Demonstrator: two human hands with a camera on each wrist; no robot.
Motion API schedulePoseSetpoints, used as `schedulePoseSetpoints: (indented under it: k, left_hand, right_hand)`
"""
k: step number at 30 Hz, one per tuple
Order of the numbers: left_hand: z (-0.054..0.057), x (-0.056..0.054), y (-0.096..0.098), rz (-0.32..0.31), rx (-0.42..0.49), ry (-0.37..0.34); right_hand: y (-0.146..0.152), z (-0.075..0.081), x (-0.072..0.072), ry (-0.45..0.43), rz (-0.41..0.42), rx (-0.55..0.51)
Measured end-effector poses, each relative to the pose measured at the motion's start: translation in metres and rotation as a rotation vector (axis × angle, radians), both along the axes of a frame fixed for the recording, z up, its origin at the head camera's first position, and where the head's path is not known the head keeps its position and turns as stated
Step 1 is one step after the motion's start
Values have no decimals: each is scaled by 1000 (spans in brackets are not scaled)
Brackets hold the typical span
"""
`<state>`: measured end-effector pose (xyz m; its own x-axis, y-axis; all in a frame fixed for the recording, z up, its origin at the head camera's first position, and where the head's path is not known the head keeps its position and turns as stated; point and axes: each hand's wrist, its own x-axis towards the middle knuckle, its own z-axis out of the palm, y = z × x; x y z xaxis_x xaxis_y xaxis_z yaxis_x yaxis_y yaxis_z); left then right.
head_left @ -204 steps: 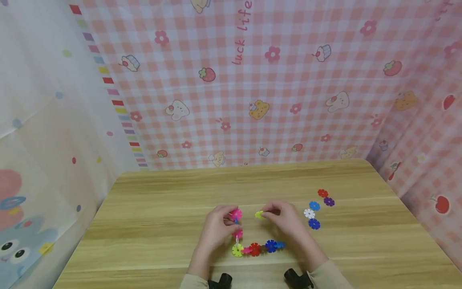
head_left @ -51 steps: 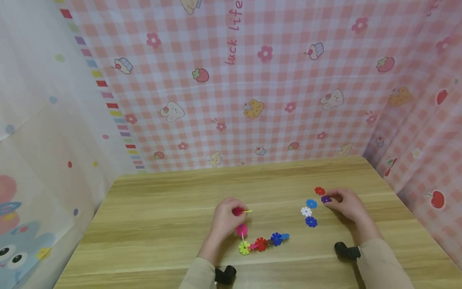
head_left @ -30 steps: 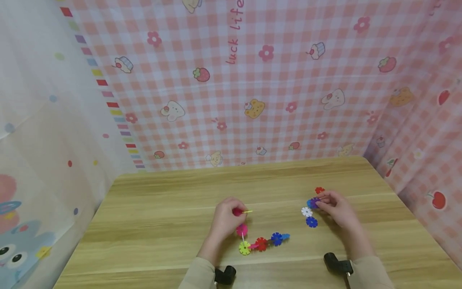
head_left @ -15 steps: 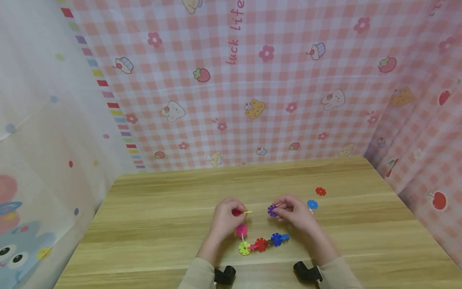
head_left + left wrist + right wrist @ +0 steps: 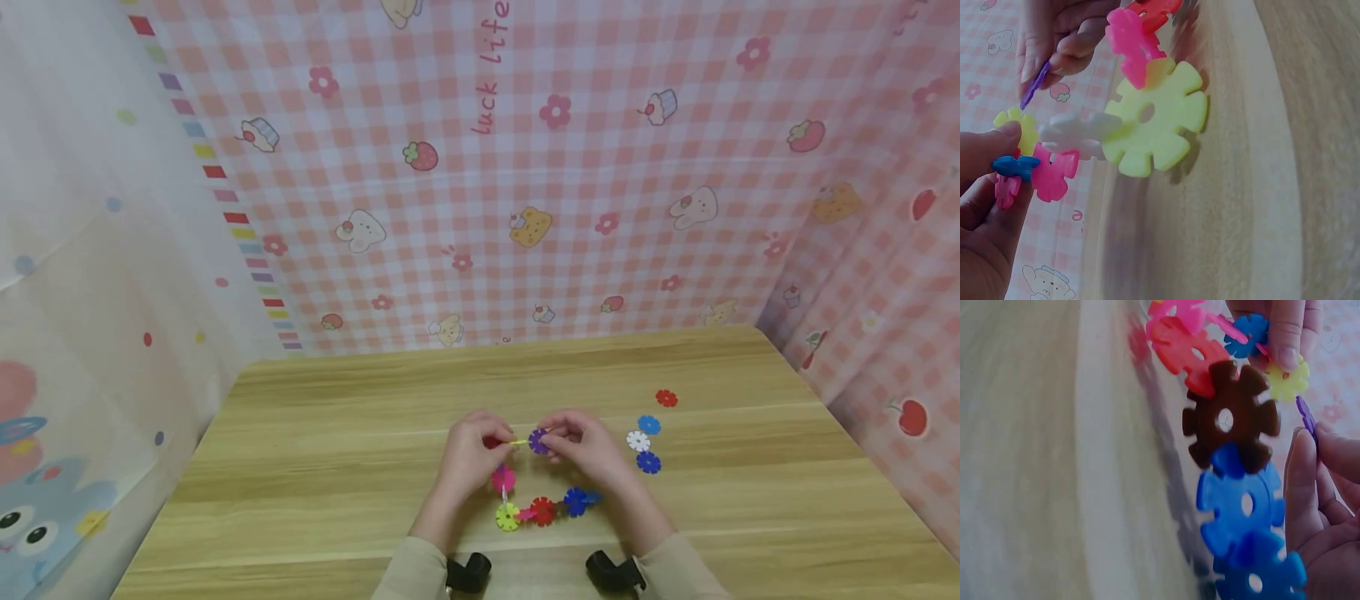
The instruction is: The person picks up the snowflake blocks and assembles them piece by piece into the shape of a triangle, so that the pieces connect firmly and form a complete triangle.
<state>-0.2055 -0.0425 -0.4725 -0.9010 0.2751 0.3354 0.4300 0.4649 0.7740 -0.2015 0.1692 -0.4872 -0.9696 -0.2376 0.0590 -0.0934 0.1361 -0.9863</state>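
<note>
My left hand (image 5: 468,458) pinches the upper end of a chain of slotted plastic snowflake discs, where a yellow disc (image 5: 1288,381) sticks out past the thumb. Between thumb and fingers, my right hand (image 5: 588,450) holds a purple snowflake disc (image 5: 537,441) on edge, facing the yellow one. A narrow gap separates purple from yellow in the right wrist view. From my left hand the chain runs down through pink (image 5: 1054,178) and white (image 5: 1072,134) discs to a yellow-green corner disc (image 5: 1169,115). It continues right through pink, red (image 5: 542,511), brown (image 5: 1247,415) and blue (image 5: 1216,497) discs.
Loose red (image 5: 666,398), light blue (image 5: 648,425), white (image 5: 638,441) and dark blue (image 5: 648,462) discs lie on the wooden table (image 5: 337,467) to the right. A pink checked cloth (image 5: 465,192) hangs behind the table.
The yellow disc, earlier in my right hand, is now at the chain's end by my left hand. My right hand has picked up the purple disc and brought it left to the yellow one.
</note>
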Motion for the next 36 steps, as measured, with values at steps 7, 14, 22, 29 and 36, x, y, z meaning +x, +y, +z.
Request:
schedulePoseSetpoints:
  k: [7, 14, 22, 29, 36]
  left_hand:
    - [0, 1, 2, 8, 45, -13]
    - [-2, 3, 3, 23, 129, 6]
    - [-5, 2, 3, 26, 148, 40]
    - [-6, 2, 5, 28, 154, 57]
    - [-9, 1, 7, 36, 179, 83]
  right_hand:
    - [-10, 1, -4, 26, 9, 19]
    - [-18, 1, -6, 35, -47, 17]
    - [-23, 0, -7, 0, -73, -36]
    - [-21, 0, -8, -13, -67, -42]
    - [-26, 1, -6, -50, -131, -64]
